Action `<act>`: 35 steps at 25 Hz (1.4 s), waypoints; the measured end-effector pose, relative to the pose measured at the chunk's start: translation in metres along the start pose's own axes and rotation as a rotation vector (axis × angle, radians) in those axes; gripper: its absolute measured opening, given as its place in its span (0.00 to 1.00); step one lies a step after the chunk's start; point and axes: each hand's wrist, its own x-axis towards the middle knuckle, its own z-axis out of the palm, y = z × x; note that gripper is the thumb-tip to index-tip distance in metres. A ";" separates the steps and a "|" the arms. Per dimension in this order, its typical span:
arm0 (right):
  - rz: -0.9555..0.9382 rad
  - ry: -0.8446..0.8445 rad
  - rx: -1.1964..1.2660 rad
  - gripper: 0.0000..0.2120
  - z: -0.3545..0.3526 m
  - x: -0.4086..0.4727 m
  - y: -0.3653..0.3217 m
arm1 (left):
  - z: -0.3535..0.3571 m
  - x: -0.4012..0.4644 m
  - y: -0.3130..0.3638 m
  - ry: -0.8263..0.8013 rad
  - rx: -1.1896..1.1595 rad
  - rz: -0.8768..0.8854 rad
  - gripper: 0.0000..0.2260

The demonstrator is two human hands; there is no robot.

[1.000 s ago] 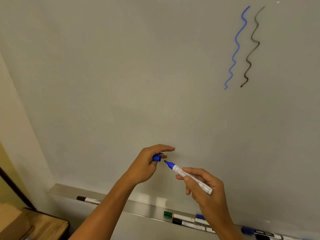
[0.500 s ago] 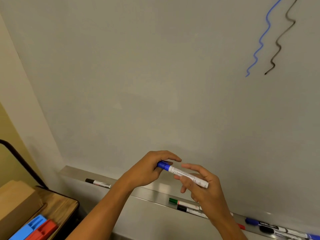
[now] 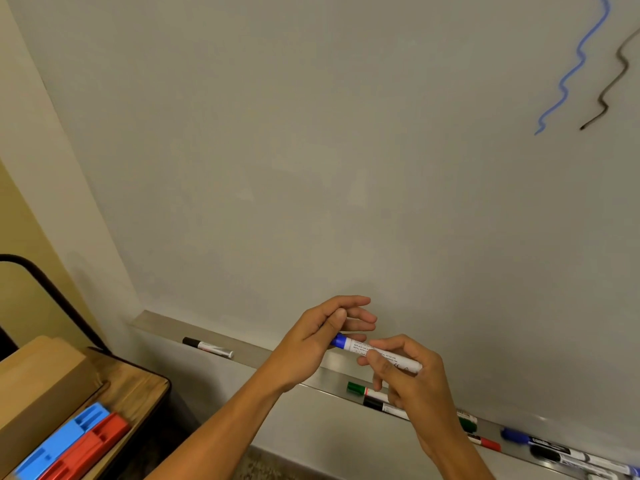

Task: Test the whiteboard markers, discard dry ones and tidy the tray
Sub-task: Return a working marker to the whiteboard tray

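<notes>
The right hand (image 3: 408,379) pinched the white barrel of a blue whiteboard marker (image 3: 377,353) between thumb and curled fingers, while the left hand (image 3: 318,336) closed thumb and palm around its blue capped end, the other fingers (image 3: 360,318) fanned loosely toward the whiteboard (image 3: 311,150). The marker was held just above the metal tray (image 3: 242,348). Seating the cap likely called for a straight push along the barrel until it clicked, the right hand bracing against it. Along the tray lay a lone black marker (image 3: 207,347) to the left and a loose cluster of green, black, red and blue markers (image 3: 550,448) to the right, not yet lined up. A blue squiggle (image 3: 571,67) and a black squiggle (image 3: 611,81) marked the board. At lower left, a wooden table (image 3: 138,386) held a cardboard box (image 3: 38,386) and blue and red plastic blocks (image 3: 72,445).
</notes>
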 end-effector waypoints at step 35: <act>0.431 -0.097 -0.197 0.17 0.071 0.085 0.126 | -0.169 -0.008 -0.179 -0.204 1.172 -0.074 0.14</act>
